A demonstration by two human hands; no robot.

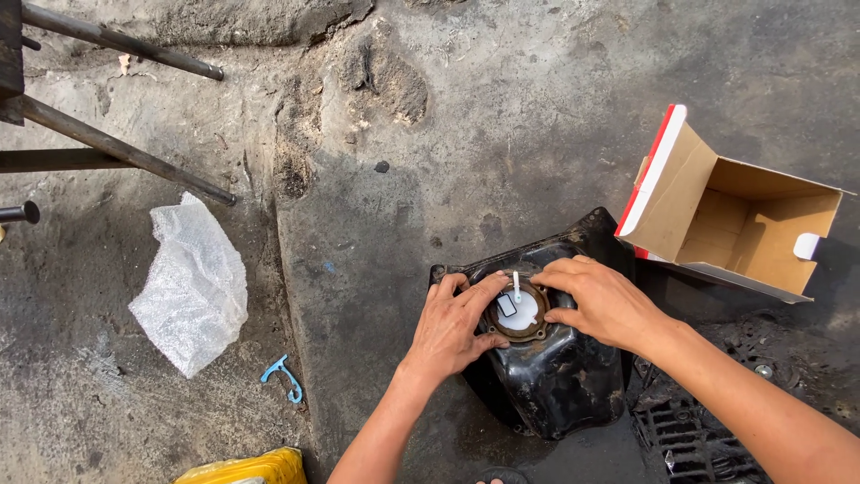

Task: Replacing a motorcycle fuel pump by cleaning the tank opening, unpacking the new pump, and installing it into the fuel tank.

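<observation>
Black tank [555,376] sits on concrete floor [403,224], lower centre-right of frame. Left hand [452,327] and right hand [605,300] flat, fingers spread, grasping nothing, pressing brown ring [518,333] around white round unit [518,309]. Tip, imo: keep ring level, push evenly both sides, mind thin white tube. Open cardboard box [735,220] upper right.

- There is one view only, from a camera worn on the person's head.
- It looks almost straight down at the concrete floor [502,116], from about standing or stooping height.
- Both forearms enter from the bottom edge, and the left hand [452,324] and right hand [602,300] sit just right of centre, low in the picture.
- The nearest ground lies at the bottom edge, the farthest at the top.
- Metal bars [116,148] cut the top left corner, and an open cardboard box [717,215] lies at the right.
</observation>
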